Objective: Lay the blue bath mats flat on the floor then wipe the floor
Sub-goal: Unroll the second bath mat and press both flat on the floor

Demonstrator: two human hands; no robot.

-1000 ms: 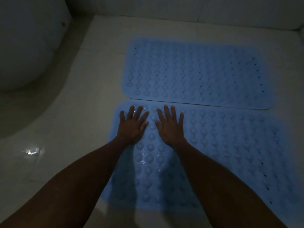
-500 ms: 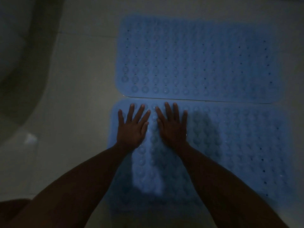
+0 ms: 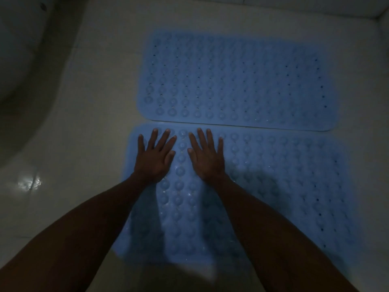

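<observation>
Dim light. Both my hands are pressed palm-down with fingers spread, gripping nothing: left hand (image 3: 154, 158) and right hand (image 3: 207, 158) lie side by side on the near mat (image 3: 284, 186), close to its far-left corner, fingertips just short of its far edge. Near mat is blue, rubbery and rectangular with rounded corners, covered in rows of round bumps and small holes, lying flat, long axis left to right. Far mat (image 3: 235, 81) has the same material and pattern, also flat and parallel; its near edge touches or slightly overlaps the near mat. Floor (image 3: 88, 127) is pale glossy tile, with a wet glint at left. Curved white fixture (image 3: 19, 49) sits at the far-left corner.
</observation>
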